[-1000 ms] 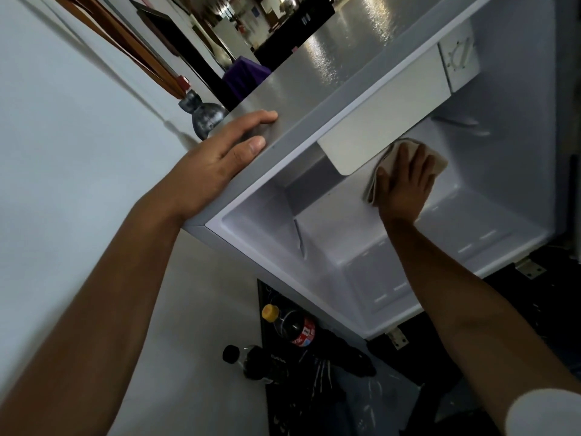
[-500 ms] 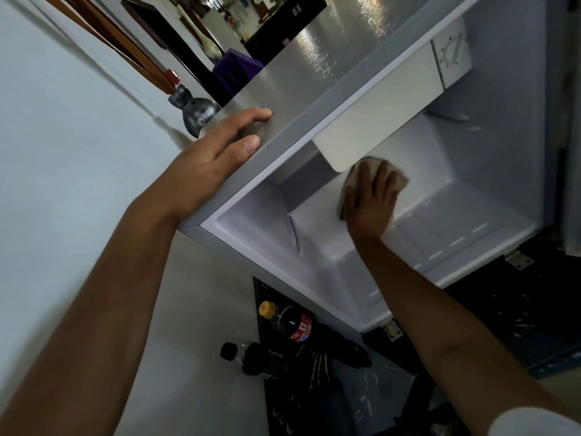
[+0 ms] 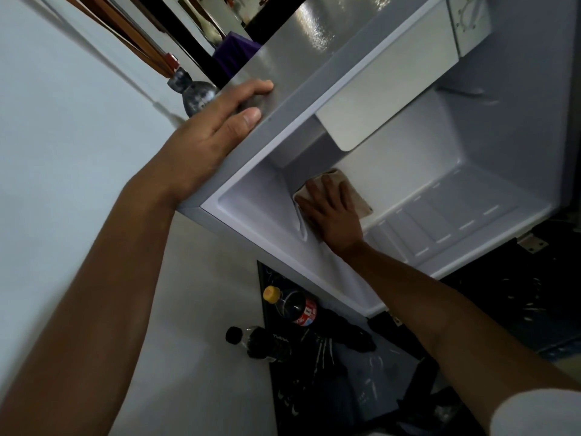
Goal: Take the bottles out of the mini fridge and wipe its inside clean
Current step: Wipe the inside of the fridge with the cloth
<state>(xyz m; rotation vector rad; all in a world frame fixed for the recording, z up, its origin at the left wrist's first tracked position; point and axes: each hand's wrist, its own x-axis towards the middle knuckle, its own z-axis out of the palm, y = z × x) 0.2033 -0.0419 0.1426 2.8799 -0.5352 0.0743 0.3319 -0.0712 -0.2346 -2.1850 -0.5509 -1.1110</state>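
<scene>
The grey mini fridge (image 3: 283, 108) stands open, its white inside bare of bottles. My right hand (image 3: 333, 215) presses a beige cloth (image 3: 352, 191) flat against the back wall near the left inner corner. My left hand (image 3: 210, 136) grips the fridge's top left edge, fingers over the top. On the floor below stand two dark soda bottles, one with a yellow cap (image 3: 290, 305) and one with a black cap (image 3: 261, 341). A third bottle (image 3: 193, 92) shows behind the fridge top, partly hidden by my left hand.
A white freezer flap (image 3: 386, 89) hangs at the top of the inside, with a thermostat dial (image 3: 470, 17) beside it. A dark mat (image 3: 345, 388) and dark cloth lie on the pale floor (image 3: 188, 341) under the fridge. A white wall (image 3: 63, 152) is at left.
My right hand has slid the cloth leftward and down along the back wall, from below the freezer flap to the left inner corner. My left hand has kept its grip.
</scene>
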